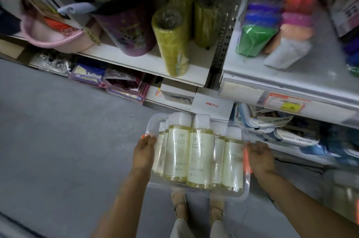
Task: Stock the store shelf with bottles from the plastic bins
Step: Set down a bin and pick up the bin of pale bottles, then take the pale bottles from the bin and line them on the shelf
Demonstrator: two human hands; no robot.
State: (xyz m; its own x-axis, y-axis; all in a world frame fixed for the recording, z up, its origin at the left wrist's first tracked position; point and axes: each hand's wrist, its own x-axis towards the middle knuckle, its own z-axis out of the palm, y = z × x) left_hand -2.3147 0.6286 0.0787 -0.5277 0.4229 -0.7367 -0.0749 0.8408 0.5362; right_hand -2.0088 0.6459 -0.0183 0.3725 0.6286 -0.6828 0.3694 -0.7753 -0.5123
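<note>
A clear plastic bin (196, 189) hangs in front of me above the floor, carried between both hands. Inside stand several yellow-liquid bottles (200, 152) with white caps and pale labels, wrapped in film. My left hand (144, 152) grips the bin's left rim at an orange handle. On the opposite rim my right hand (259, 157) holds a second orange handle. The white store shelf (136, 60) is just ahead, its lower board level with the top of the bin.
On the shelf stand wrapped yellow-green rolls (171, 43), a purple cylinder (128, 29) and a pink tub (56, 39). The right bay (291, 74) holds coloured packs. White boxes (211, 103) and flat packets sit below. Grey floor (58, 140) spreads left; my feet are under the bin.
</note>
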